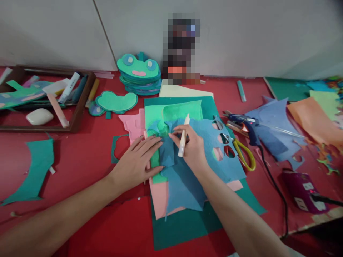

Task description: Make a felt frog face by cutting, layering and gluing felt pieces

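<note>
1. Our left hand [139,160] lies flat with fingers spread, pressing the blue felt [184,189] down on the tabletop [85,167].
2. Our right hand [192,150] is closed around a white pen [183,139] held over the felt.
3. We judge marking is underway; a clean line needs the felt kept still.

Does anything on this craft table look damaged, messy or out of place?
Nothing is spilled or broken. The blue felt sheet beneath the right hand, which grips a white pen, is full of holes, but neat ones, likely cut-outs. Yellow-handled scissors lie partly tucked under it, and felt scraps litter the right side of the table.
</note>
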The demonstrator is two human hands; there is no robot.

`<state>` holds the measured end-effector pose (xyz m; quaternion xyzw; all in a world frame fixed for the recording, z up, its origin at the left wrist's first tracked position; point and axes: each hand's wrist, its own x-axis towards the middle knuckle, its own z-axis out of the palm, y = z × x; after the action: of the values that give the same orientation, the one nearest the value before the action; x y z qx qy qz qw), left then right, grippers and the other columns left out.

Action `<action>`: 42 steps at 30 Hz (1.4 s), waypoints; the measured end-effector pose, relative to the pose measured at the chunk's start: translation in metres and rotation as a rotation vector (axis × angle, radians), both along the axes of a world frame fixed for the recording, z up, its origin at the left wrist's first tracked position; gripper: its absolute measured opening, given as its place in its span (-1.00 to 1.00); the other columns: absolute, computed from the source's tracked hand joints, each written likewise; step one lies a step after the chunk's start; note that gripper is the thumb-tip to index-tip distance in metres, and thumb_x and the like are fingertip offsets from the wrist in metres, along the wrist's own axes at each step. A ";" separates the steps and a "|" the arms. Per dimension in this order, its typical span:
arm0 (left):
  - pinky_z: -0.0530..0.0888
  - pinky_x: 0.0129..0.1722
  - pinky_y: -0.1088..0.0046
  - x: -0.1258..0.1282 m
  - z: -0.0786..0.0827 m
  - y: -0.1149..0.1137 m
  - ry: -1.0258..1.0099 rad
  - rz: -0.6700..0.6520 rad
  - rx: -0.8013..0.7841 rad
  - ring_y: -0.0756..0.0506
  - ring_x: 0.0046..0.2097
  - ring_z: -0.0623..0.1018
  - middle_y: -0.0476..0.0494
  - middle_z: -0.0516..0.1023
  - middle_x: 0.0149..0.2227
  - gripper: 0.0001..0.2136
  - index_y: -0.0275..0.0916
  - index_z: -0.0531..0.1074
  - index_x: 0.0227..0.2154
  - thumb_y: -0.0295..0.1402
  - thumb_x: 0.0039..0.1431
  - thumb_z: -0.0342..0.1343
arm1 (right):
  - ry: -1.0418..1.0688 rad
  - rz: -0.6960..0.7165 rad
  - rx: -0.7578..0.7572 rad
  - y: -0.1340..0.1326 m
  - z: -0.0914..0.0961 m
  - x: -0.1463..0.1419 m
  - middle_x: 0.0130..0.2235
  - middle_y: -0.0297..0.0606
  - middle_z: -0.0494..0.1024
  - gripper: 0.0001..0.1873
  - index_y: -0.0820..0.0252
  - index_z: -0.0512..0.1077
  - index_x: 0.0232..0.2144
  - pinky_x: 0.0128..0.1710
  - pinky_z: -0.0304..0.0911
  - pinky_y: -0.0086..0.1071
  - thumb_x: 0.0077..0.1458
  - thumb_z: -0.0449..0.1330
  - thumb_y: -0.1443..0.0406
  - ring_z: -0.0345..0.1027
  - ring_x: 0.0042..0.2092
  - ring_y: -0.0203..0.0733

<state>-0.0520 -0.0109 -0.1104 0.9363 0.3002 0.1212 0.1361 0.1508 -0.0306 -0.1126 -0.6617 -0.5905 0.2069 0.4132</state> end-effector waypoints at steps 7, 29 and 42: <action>0.19 0.22 0.06 0.000 -0.001 0.001 0.003 -0.009 0.013 -0.25 0.24 0.26 -0.27 0.28 0.22 -0.42 -0.31 0.18 0.20 -0.02 0.24 -0.07 | -0.028 -0.065 0.020 -0.003 0.001 -0.003 -0.29 -0.28 0.56 -0.85 0.10 0.35 -0.25 -0.29 0.30 -0.34 0.10 0.19 0.25 0.44 -0.25 -0.20; 0.19 0.22 0.04 -0.001 -0.002 0.002 -0.011 -0.019 0.020 -0.28 0.25 0.25 -0.30 0.28 0.22 -0.40 -0.33 0.19 0.19 -0.02 0.23 -0.05 | 0.192 0.051 0.027 0.003 0.001 -0.004 -0.29 -0.32 0.51 -0.80 0.08 0.39 -0.25 -0.24 0.37 -0.36 0.02 0.20 0.40 0.46 -0.25 -0.25; 0.16 0.24 -0.06 0.000 0.003 0.004 -0.055 -0.079 0.040 -0.29 0.25 0.23 -0.27 0.27 0.21 -0.61 -0.16 0.35 0.09 -0.19 0.24 0.01 | 0.131 0.046 0.039 0.004 0.002 -0.004 -0.25 -0.33 0.53 -0.79 0.08 0.37 -0.27 -0.23 0.38 -0.37 0.02 0.17 0.44 0.46 -0.27 -0.28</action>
<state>-0.0524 -0.0074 -0.1075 0.9463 0.2565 0.1472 0.1305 0.1466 -0.0266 -0.1106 -0.6247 -0.5812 0.2479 0.4588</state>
